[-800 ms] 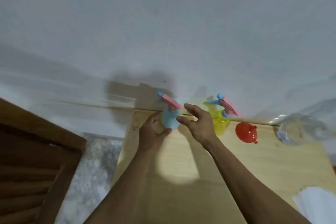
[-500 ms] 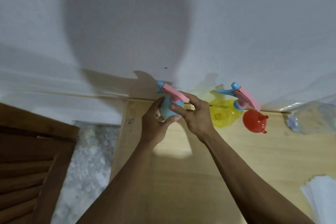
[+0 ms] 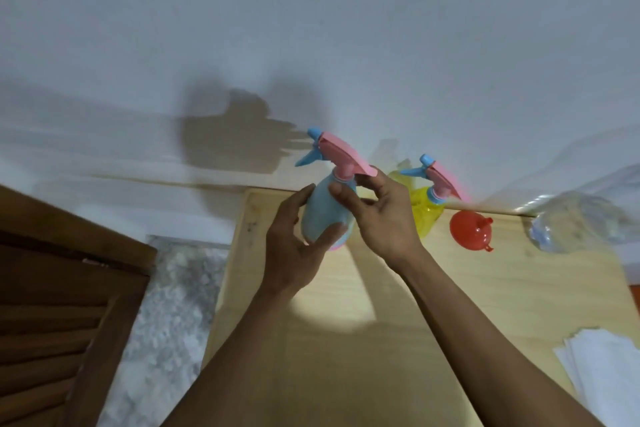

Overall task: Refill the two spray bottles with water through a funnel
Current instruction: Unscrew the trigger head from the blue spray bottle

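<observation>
Blue plastic fills the left hand (image 3: pixel 292 250), which wraps thumb and fingers round the body of the blue spray bottle (image 3: pixel 325 215) and holds it just above the desk (image 3: pixel 381 340) near the far left corner; the right hand (image 3: pixel 382 218) comes in at the neck, thumb pressed on the bottle's shoulder and fingers curled toward the pink spray head (image 3: pixel 343 158), though whether it truly grips the collar I cannot tell; the head still sits on, so the step in hand is probably unscrewing it; done well, that means the left hand keeps the body upright and firm without squeezing the soft wall, while the right takes the ribbed collar itself, not the trigger or nozzle, and turns it squarely so the dip tube lifts out straight; the yellow spray bottle (image 3: pixel 424 215) stands capped at the far edge, just right of the hands, the red funnel (image 3: pixel 471 229) lies beside it, and a clear plastic bottle (image 3: pixel 581 222), presumably the water, lies toward the far right corner; white paper (image 3: pixel 606 367) rests at the right edge
</observation>
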